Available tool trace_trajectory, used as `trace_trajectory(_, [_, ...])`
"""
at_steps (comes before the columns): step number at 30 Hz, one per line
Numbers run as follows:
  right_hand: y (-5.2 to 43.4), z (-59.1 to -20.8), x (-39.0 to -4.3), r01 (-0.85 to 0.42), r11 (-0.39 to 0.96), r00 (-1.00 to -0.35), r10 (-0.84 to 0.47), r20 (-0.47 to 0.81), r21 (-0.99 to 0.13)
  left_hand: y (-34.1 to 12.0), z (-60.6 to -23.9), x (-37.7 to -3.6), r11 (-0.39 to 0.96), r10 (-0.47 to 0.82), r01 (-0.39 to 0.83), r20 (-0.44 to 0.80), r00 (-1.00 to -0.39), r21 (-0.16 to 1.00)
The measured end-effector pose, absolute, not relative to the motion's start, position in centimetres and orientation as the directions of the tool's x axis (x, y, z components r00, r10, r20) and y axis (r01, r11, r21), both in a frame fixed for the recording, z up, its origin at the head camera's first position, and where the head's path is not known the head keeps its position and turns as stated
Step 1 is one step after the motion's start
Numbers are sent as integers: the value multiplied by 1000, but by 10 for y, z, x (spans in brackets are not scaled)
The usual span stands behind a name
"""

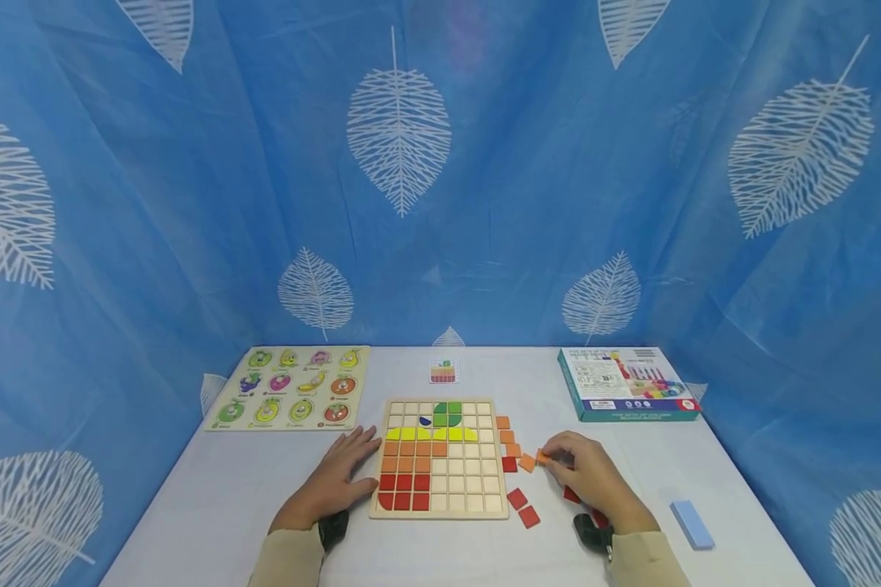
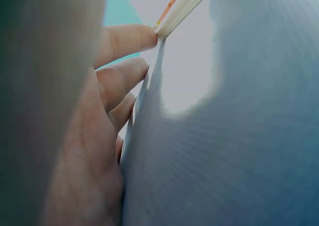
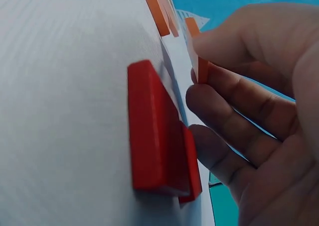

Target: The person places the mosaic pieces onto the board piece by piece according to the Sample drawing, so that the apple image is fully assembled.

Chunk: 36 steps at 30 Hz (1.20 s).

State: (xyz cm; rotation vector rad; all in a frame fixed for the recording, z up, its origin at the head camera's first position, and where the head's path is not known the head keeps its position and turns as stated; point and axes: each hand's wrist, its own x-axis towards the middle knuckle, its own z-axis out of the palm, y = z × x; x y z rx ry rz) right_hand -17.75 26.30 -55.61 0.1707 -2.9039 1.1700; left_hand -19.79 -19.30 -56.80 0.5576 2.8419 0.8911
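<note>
A wooden grid board point(image 1: 477, 487) lies in the middle of the white table, with yellow, orange, red, green and blue pieces in part of its cells. My left hand point(image 1: 330, 481) rests flat along the board's left side, its fingertips right at the edge. To the right of the board, my right hand point(image 1: 591, 473) pinches an orange square tile point(image 3: 203, 71) between thumb and fingers. Another orange tile point(image 1: 527, 463) lies just left of those fingers. Below the right hand are red tiles point(image 3: 147, 126), partly hidden by it in the head view.
Behind the board lies a small pattern card point(image 1: 444, 372). A fruit picture board point(image 1: 286, 389) is at the back left, a puzzle box point(image 1: 629, 385) at the back right. A light blue block point(image 1: 692, 524) lies at right. Loose red tiles point(image 1: 529, 516) sit beside the board.
</note>
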Motion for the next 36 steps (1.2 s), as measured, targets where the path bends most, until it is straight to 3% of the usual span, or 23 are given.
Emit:
trace_trajectory(13, [260,-559,-163,-100,722,-995,-80,62,-685,-192,-577,-193,721,426,320,-28,-904,614])
trace_trajectory(20, [244,-555,-160,-169,722,-984,-83,159,-671,-191,-577,-192,723,427,325,-25,-904,609])
trace_trajectory(29, [201,-541,-177,-385,637,-923,-270,274,-668,-193,-574,-196,733,409,321,-12,-913,600])
trace_trajectory(36, [168,-537,-195,-433,587,-895,-370,249,-684,-194,-570,-199,736,402,324,1,-915,594])
